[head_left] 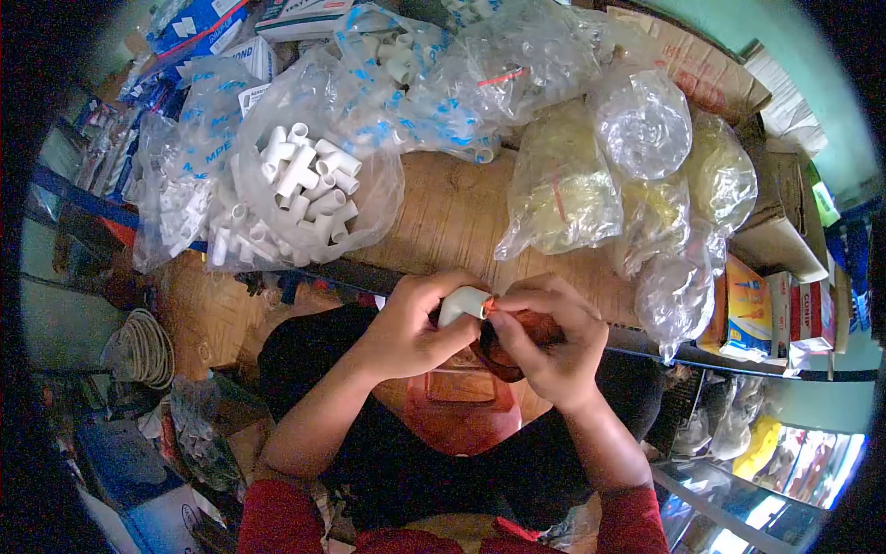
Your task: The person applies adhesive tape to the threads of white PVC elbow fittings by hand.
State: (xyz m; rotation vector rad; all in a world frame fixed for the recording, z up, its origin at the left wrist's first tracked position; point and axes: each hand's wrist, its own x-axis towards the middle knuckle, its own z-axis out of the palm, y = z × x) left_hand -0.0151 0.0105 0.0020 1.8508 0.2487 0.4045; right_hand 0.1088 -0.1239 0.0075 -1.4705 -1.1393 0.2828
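Note:
Over the table's near edge, my left hand (420, 323) is closed around a white plastic pipe elbow (457, 305). One open end of the elbow points right, toward my other hand. My right hand (554, 337) pinches a small orange piece (489, 306) at that opening; its exact kind I cannot make out. Below the right hand, a dark reddish-brown object (503, 365) is partly hidden by the fingers. Farther away on the left, an open clear bag (378, 198) holds many white pipe fittings (309, 180).
Several knotted clear bags (563, 198) lie on the wooden table (443, 198) to the right, some with yellowish contents. Printed plastic bags and blue boxes (198, 23) crowd the back left. Small cartons (748, 309) stand at the right edge. A coil of white cable (138, 346) sits lower left.

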